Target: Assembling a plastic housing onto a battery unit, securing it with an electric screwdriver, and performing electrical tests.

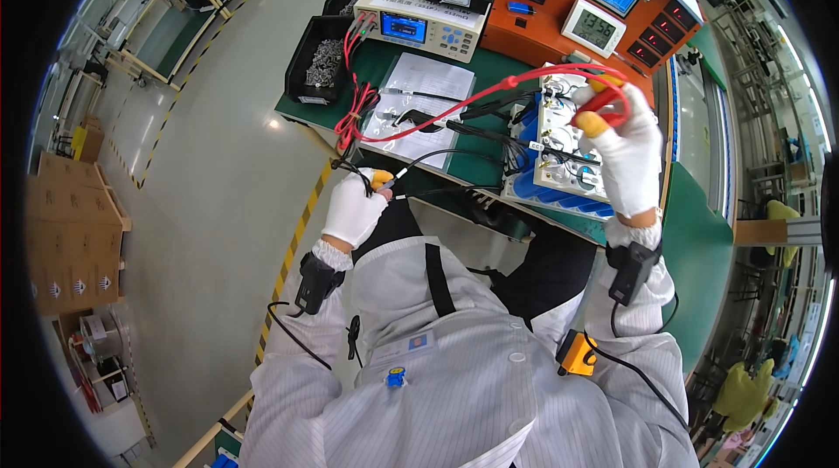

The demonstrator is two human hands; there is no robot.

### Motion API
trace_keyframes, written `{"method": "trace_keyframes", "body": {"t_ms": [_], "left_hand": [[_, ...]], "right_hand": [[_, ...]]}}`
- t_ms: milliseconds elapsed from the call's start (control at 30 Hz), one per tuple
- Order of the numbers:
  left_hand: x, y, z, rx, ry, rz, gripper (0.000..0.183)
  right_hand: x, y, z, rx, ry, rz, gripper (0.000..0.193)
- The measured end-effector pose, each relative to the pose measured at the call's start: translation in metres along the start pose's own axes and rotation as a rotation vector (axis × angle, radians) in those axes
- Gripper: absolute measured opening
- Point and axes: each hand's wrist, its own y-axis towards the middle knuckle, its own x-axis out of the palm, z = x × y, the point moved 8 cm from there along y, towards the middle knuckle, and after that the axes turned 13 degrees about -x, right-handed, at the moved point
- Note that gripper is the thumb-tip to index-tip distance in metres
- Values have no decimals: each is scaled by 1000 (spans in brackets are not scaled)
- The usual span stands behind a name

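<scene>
My right hand (625, 149), white-gloved with orange fingertips (592, 124), pinches a red piece at the end of a looping red lead (511, 82), held up over the right side of a white-topped unit with blue sides (559, 145). Whether that piece is a clip or a probe, I cannot tell. My left hand (354, 210), also gloved, hangs off the near edge of the green table (485, 171), its fingers curled in among thin black cables (446, 153); whether they pinch one, I cannot tell. The unit rests on the table in front of me, toward the right, with black cables at its left side.

Left of it lie white sheets (428, 79), the cables crossing over them. Beside the sheets the red lead bunches up, then climbs to the front of a cream bench meter (419, 27) with a lit blue screen. A black bin (301, 88) of small metal parts sits at the table's left end. Behind the unit stands an orange console (546, 18) with red readouts. Farther left, cardboard boxes (74, 232) are stacked beyond the grey floor (201, 206).
</scene>
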Motion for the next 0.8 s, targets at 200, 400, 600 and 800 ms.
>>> {"method": "trace_keyframes", "body": {"t_ms": [200, 400, 600, 800], "left_hand": [[2, -3, -12, -44, -177, 9, 21], [-5, -14, 0, -62, -355, -40, 17], [22, -36, 25, -183, -847, -424, 21], [37, -44, 40, -154, -834, -478, 16]], "right_hand": [[6, -3, 34, 80, -107, -55, 33], [-4, -18, -30, -292, -497, 164, 60], [107, -71, -39, -574, -684, -404, 32], [126, -95, 38, -237, -479, -462, 17]]}}
